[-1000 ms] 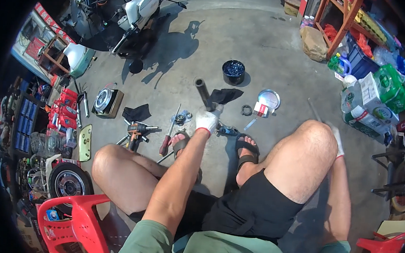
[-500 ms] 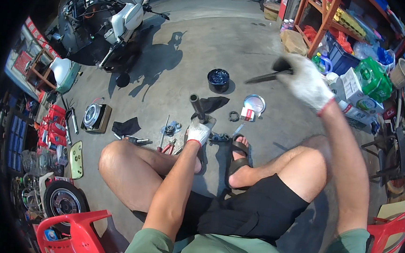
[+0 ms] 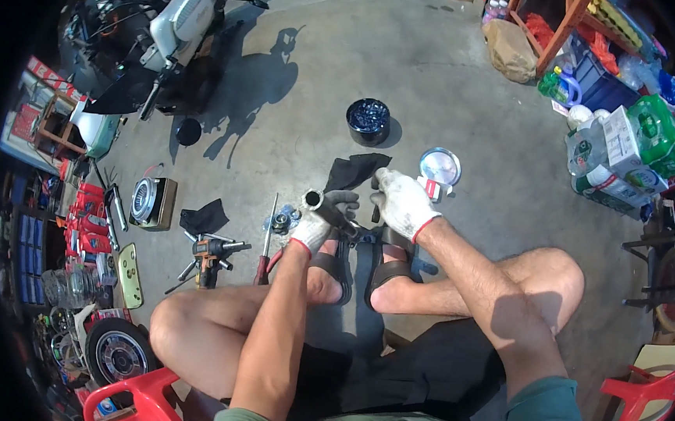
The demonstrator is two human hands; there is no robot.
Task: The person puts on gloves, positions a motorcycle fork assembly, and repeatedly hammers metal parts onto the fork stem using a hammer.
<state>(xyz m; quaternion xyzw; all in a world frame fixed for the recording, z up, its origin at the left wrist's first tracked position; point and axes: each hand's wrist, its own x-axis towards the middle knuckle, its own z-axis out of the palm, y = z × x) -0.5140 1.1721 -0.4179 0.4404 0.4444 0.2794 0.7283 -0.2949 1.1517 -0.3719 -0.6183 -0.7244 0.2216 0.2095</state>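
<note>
My left hand (image 3: 312, 231), in a white work glove, is closed around a hollow metal tube (image 3: 324, 206), its open end tilted up toward me. Just to the right, my gloved right hand (image 3: 407, 204) is closed on a dark hand tool (image 3: 376, 207); only bits of it show beside the fingers, so its exact kind is hidden. Beyond both hands lie a black cloth (image 3: 356, 171) and a black tub of dark, glossy grease (image 3: 368, 125). A round silver lid (image 3: 440, 167) and a small red-and-white box (image 3: 432, 188) are past my right hand.
Left of my feet lie a red-handled screwdriver (image 3: 262, 266), a bearing-like part (image 3: 281, 222) and an orange-black power drill (image 3: 209, 260). A partly stripped scooter (image 3: 170, 31) stands at far left. Bottle packs (image 3: 609, 186) sit at right; red chairs (image 3: 132, 399) flank me.
My right hand has come down and left with the dark tool, from raised at the right to beside the tube. The left hand has shifted slightly, still gripping the tube. The view has shifted.
</note>
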